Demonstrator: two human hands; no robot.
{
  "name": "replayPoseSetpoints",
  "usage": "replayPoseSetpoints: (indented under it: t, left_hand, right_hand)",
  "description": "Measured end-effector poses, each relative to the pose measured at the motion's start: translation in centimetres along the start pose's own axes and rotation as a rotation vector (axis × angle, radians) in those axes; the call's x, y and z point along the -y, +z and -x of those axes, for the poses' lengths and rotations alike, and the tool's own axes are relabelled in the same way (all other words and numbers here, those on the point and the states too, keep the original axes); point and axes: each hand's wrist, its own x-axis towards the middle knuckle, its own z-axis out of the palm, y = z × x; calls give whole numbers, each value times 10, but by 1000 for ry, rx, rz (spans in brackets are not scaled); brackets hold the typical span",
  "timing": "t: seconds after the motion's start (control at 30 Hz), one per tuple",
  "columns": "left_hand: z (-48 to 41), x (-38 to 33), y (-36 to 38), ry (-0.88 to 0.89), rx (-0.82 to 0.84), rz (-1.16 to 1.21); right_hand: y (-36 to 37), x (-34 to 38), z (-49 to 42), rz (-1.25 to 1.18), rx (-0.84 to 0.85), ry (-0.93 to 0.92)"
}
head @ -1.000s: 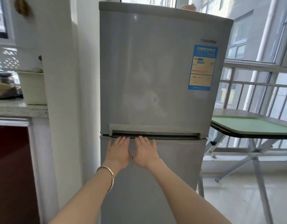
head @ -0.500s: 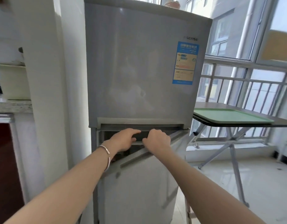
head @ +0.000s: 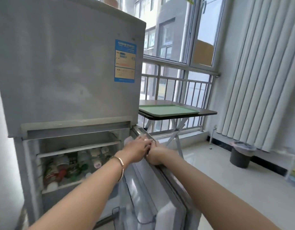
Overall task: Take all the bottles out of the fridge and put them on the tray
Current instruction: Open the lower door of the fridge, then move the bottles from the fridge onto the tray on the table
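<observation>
The grey fridge (head: 68, 63) stands against the left wall with its upper door closed and a blue and cream label (head: 125, 60) stuck near that door's right edge. The lower door (head: 143, 188) hangs open, swung out to the right so that its white inner lining faces the room. Both of the person's arms reach to the top edge of this door. The right hand (head: 156, 155) has its grip closed round that edge, fingers curled over it. The left hand (head: 136, 151) lies just beside it, touching it, with the fingers stretched across the same edge. The picture is too blurred there to say whether this grip is closed or merely resting. A thin bracelet (head: 121, 165) circles the left wrist.

Inside the open lower compartment the bottles (head: 68, 165) lie crowded together on a shelf (head: 80, 148), most on their sides with caps pointing outward. They are blurred, and I cannot count them.

The pale green tray (head: 168, 110) lies flat on a dark folding worktop (head: 208, 112) just to the right of the fridge, well apart from the bottles. Behind it a metal railing (head: 176, 87) runs under the window. A white ribbed radiator (head: 259, 72) covers the right wall, and a dark bin (head: 239, 155) stands on the floor below it.
</observation>
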Motion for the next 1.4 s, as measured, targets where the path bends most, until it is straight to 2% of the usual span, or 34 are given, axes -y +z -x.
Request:
replayPoseSetpoints:
  t: [0.07, 0.17, 0.27, 0.43, 0.67, 0.77, 0.9, 1.1, 1.27, 1.4]
  left_hand:
    - [-9, -17, 13, 6, 26, 7]
    - [-21, -39, 29, -10, 35, -17]
    - [-34, -55, 38, -46, 23, -4]
    - [-46, -70, 49, -69, 21, -48]
    - [-55, -72, 51, -88, 24, 2]
    - [-53, -62, 50, -131, -31, 46]
    - [-40, -30, 39, -309, -54, 65]
    - [-8, 38, 22, -506, -17, 40]
    - [10, 105, 38, -628, -6, 40]
    - [11, 167, 61, -699, 84, 36]
  right_hand:
    - [1, -28, 6, 35, -25, 11]
    - [4, -71, 14, 138, -183, -19]
    - [7, -100, 11, 203, -267, -59]
    - [8, -126, -4, 230, -292, -75]
    - [-5, -130, -12, 179, -206, -66]
    - [-15, -111, -15, 212, -262, -92]
    - [-21, -69, -27, 206, -329, -273]
    - [7, 1, -44, 168, -266, -466]
    - [46, 64, -69, 105, -218, -637]
    - [83, 117, -109, 62, -73, -638]
